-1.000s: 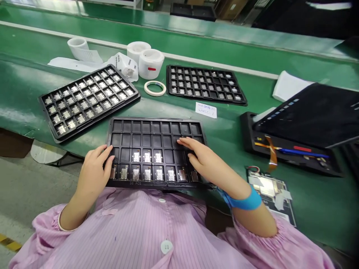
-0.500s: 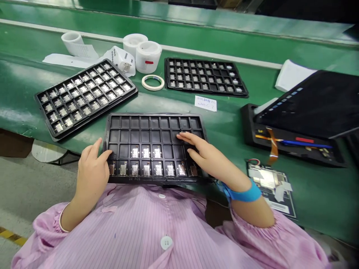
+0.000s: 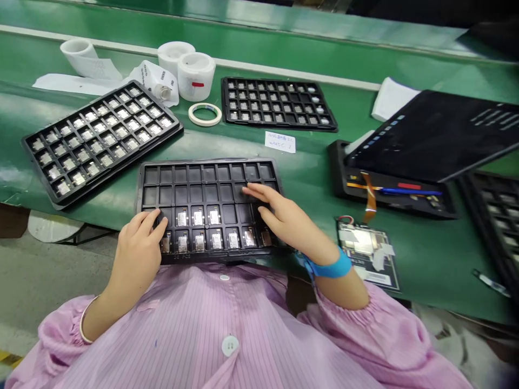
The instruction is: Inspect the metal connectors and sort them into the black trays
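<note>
A black compartment tray [image 3: 194, 190] lies in front of my body at the bench edge. Its two nearest rows hold several small silvery parts [image 3: 198, 216]; the two far rows have bare pockets. My left hand [image 3: 140, 248] rests over the tray's near left corner, fingers apart and nothing seen in them. Over the right side lies my right hand [image 3: 284, 216], its fingers stretched out and thumb apart, also holding nothing visible. My hands cover some pockets at both ends.
Filled trays stand at the left [image 3: 101, 135] and back [image 3: 279, 104]. Behind are white rolls [image 3: 196, 75] and a tape ring [image 3: 205, 114]. To the right, a black screen [image 3: 438, 135] leans over a box, near an opened device [image 3: 367, 248]; another tray [image 3: 494, 216] is far right.
The view has swung right, so the bench items appear farther left. My left hand has moved from the tray's left edge further over its near left pockets. My right hand stays over the right side.
</note>
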`<state>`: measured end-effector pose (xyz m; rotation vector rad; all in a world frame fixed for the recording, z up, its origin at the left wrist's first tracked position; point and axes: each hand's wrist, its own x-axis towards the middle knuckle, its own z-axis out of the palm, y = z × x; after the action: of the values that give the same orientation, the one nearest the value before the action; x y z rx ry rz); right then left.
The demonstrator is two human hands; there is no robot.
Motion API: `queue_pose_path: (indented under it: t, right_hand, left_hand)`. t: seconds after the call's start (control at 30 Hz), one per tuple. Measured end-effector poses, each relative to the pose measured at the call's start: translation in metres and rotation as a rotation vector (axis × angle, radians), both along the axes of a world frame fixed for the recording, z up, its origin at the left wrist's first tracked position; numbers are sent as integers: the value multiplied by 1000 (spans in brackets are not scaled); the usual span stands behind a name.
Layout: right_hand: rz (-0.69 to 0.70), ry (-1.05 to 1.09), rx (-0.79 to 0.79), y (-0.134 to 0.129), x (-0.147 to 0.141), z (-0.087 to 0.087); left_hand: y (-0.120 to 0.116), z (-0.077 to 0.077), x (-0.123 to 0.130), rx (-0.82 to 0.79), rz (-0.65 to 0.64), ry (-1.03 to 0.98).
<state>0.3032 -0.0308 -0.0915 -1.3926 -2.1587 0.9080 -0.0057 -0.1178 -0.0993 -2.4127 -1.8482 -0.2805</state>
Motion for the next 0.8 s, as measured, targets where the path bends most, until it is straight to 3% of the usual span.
queue_pose_path:
  t: [0.13,0.23,0.4,0.6,0.8]
  right_hand:
    - [-138,-22,249,-27,-6,26]
    - [-113,-134,394,-48,-21,28]
    - [12,-341,294,-65,-45,2]
    - [-212,-335,278,-69,-35,-6]
    - [-268,-332,243,-66,-21,-7]
  left_hand:
    - [-1,-2,-1,9,-17,31]
    - [0,-2,-1,34,-33,49]
    - [-1,-3,-1,52,-42,57]
    - [-1,-4,0,45,-30,48]
    - [0,-5,-2,19,-30,58]
